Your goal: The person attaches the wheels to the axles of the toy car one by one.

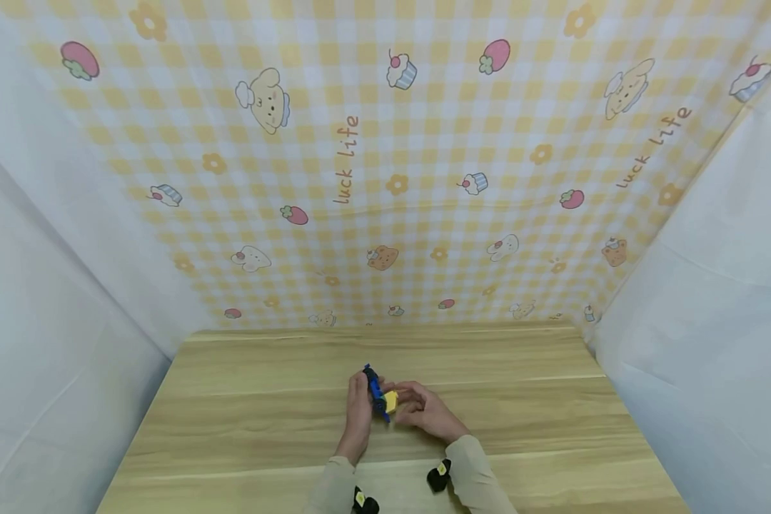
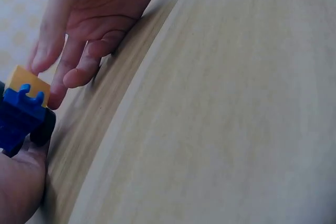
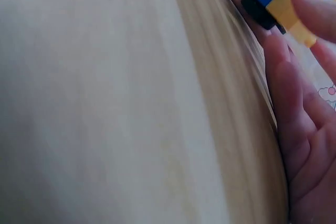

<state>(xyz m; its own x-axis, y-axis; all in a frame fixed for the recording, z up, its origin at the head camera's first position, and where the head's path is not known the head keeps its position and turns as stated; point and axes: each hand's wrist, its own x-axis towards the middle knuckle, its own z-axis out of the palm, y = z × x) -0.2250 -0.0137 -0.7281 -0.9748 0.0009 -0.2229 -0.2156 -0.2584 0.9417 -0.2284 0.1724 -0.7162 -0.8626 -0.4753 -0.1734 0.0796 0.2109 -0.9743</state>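
Observation:
A small blue toy car [image 1: 375, 387] with black wheels is held by my left hand [image 1: 358, 415], over the middle of the table. On the car sits a yellow block [image 1: 390, 402], turned toward my right hand [image 1: 432, 414]. The right thumb and a finger pinch this block, while the other fingers stay loosely bent, as the right wrist view shows. In the left wrist view, a blue hooked piece [image 2: 29, 95] stands out at the car's end, and the left palm lies below a black wheel [image 2: 43, 128]. Part of the left fingers is hidden behind the car.
The wooden table [image 1: 244, 414] stretches around both hands, with its back edge against a yellow checked cloth [image 1: 437, 214]. White cloth sheets hang at the left [image 1: 51, 321] and right [image 1: 713, 307]. Black wrist devices [image 1: 438, 477] show by the sleeves.

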